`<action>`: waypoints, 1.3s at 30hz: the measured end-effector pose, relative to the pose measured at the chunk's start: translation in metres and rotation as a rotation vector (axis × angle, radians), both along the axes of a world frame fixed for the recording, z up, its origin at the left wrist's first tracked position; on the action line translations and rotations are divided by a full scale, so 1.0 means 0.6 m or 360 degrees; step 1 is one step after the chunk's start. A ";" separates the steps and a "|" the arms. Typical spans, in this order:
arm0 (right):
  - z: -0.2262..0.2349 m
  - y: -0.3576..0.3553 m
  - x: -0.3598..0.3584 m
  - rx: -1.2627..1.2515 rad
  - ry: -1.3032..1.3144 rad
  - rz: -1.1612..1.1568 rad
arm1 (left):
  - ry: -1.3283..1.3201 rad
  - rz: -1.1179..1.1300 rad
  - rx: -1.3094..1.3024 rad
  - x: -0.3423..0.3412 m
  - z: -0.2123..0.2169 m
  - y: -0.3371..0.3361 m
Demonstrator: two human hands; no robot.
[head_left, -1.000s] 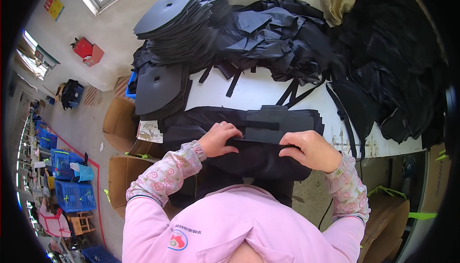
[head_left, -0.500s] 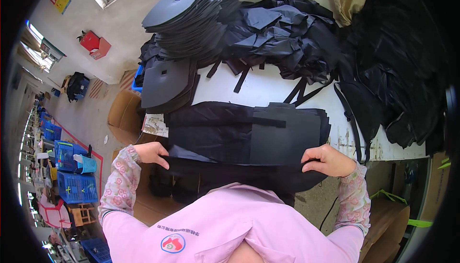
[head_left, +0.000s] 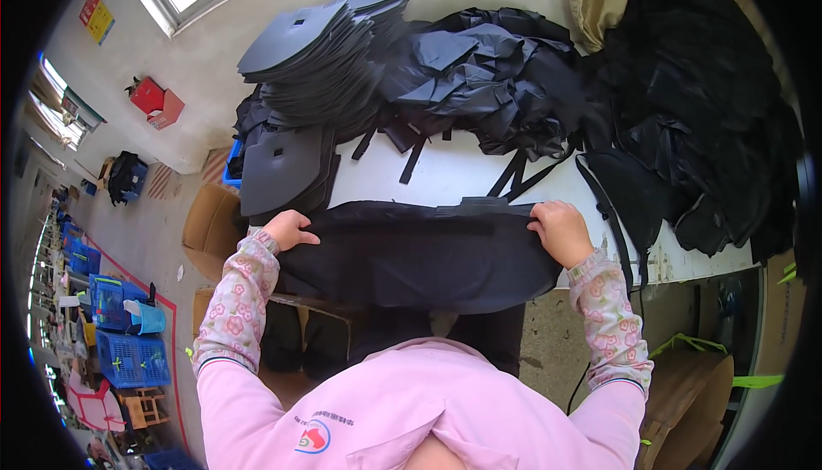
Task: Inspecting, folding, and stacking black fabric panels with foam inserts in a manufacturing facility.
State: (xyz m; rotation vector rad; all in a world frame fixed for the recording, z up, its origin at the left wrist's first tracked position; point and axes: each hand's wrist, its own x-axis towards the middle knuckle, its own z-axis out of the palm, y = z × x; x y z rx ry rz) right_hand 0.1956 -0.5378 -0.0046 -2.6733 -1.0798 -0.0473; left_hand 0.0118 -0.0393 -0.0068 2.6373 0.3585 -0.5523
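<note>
A wide piece of black fabric [head_left: 419, 256], perhaps a bag panel, lies along the near edge of the white table and hangs a little over it. My left hand [head_left: 289, 230] pinches its upper left corner between thumb and fingers. At its upper right corner, my right hand [head_left: 562, 232] grips the cloth the same way. The fabric is held fairly taut between them. Just beyond its far edge a narrow strip of a dark grey stiff sheet [head_left: 490, 204] shows; the rest of that sheet is hidden under the cloth.
Tall stacks of grey stiff sheets [head_left: 295, 46] stand at the back left, with a smaller stack [head_left: 278, 170] nearer. Crumpled black fabric [head_left: 488, 68] is heaped behind the white table [head_left: 377, 175]. Black bags and straps [head_left: 629, 187] lie right. Brown cardboard [head_left: 210, 230] stands left.
Both hands have moved away from my body, carrying the near edge of the black fabric up and over. The cloth now covers the grey sheet that lay exposed before.
</note>
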 end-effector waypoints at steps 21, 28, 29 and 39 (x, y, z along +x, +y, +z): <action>-0.037 0.045 -0.062 -0.0256 0.0207 0.0801 | 0.0062 0.0596 -0.0321 -0.029 0.038 0.075; 0.098 0.186 -0.079 0.0840 0.1251 0.0783 | -0.0587 0.0113 -0.0889 0.018 0.164 -0.185; 0.088 0.223 -0.091 0.1144 0.1491 0.0850 | -0.0612 0.0027 -0.0907 0.020 0.160 -0.217; 0.024 0.230 -0.082 0.1251 0.1929 0.0395 | -0.1074 0.0170 0.0909 0.024 0.003 0.032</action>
